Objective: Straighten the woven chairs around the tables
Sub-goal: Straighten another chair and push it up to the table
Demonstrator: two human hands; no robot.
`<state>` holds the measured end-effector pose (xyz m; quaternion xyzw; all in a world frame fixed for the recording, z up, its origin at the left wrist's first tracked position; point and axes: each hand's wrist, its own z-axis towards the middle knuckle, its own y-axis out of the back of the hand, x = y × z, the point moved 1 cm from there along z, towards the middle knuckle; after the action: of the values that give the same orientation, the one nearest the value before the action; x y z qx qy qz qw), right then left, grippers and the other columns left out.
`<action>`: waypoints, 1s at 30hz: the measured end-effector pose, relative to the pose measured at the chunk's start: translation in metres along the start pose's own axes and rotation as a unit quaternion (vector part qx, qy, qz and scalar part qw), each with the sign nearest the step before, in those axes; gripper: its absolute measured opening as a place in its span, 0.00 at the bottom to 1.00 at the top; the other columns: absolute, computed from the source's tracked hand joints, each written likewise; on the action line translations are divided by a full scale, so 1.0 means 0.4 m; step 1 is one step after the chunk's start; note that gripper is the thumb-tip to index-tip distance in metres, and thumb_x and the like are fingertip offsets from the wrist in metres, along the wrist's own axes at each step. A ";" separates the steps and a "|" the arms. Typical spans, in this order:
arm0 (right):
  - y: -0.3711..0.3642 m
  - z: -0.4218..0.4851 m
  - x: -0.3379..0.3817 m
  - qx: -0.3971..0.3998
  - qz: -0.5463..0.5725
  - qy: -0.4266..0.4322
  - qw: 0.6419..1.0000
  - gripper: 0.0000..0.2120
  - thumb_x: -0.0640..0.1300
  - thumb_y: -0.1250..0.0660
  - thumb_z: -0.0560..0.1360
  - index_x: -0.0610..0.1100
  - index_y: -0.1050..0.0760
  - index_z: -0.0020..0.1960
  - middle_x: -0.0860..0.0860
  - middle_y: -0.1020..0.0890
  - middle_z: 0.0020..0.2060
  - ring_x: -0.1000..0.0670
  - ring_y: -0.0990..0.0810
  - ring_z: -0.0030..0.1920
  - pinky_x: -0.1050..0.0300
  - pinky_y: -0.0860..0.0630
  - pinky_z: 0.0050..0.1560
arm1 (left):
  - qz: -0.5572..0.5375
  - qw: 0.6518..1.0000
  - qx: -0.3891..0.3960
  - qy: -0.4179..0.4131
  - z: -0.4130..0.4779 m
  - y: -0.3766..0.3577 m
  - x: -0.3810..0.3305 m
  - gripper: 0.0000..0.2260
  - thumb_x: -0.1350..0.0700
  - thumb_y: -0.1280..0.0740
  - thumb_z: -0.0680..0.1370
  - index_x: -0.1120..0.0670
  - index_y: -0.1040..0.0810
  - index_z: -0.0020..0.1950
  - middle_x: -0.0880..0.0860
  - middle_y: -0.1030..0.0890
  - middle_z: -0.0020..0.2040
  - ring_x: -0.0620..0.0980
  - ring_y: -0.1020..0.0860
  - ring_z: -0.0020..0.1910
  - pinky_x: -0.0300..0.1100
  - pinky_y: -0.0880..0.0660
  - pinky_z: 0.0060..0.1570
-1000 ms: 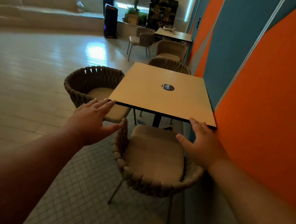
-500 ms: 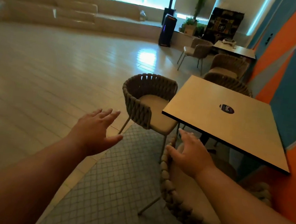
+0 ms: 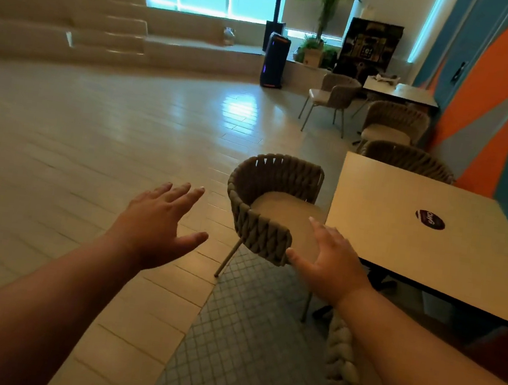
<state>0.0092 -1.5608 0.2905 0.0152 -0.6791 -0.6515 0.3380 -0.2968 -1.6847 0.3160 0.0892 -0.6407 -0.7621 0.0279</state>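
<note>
A brown woven chair [image 3: 264, 200] with a beige seat stands at the left side of the square wooden table [image 3: 402, 231], turned at an angle to it. My left hand [image 3: 157, 228] hovers open over the floor, left of that chair. My right hand [image 3: 331, 260] is open in front of the chair's near armrest, thumb close to the weave, gripping nothing. The braided rim of a second woven chair [image 3: 347, 379] shows under my right forearm. A third woven chair [image 3: 409, 159] sits at the table's far side.
A farther table [image 3: 401, 92] with two more woven chairs [image 3: 394, 120] stands by the orange and blue wall. A black speaker [image 3: 275, 61], a potted plant and steps lie at the back. Tiled floor spreads out to the left.
The view has swung left, away from the near chair. Both hands have come off that chair and moved toward the chair at the table's left side.
</note>
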 end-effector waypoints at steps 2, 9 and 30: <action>-0.010 0.089 0.016 -0.018 -0.002 -0.004 1.000 0.40 0.68 0.39 0.77 0.50 0.45 0.82 0.45 0.36 0.79 0.42 0.40 0.78 0.40 0.39 0.77 | 0.000 1.000 -0.002 -0.012 0.079 -0.010 0.046 0.43 0.23 0.54 0.70 0.41 0.53 0.81 0.48 0.44 0.81 0.54 0.46 0.80 0.56 0.41 0.76; -0.105 0.442 0.001 -0.028 0.005 -0.011 1.000 0.40 0.67 0.37 0.77 0.50 0.44 0.82 0.47 0.37 0.80 0.44 0.43 0.80 0.42 0.43 0.79 | 0.014 0.999 -0.002 -0.036 0.391 -0.079 0.214 0.42 0.23 0.52 0.71 0.41 0.52 0.81 0.48 0.42 0.81 0.54 0.44 0.80 0.57 0.39 0.75; -0.401 1.253 0.105 -0.061 -0.002 -0.218 0.974 0.43 0.70 0.38 0.76 0.51 0.47 0.82 0.46 0.37 0.79 0.43 0.42 0.80 0.43 0.40 0.77 | 0.016 0.973 0.076 -0.219 1.323 -0.271 0.722 0.40 0.24 0.55 0.70 0.37 0.60 0.79 0.44 0.51 0.81 0.51 0.53 0.81 0.54 0.49 0.78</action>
<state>-0.3306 -1.1659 0.2040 -0.1466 -0.6957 -0.6796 0.1810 -0.6639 -1.1965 0.2669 -0.0876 -0.6885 -0.7118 -0.1079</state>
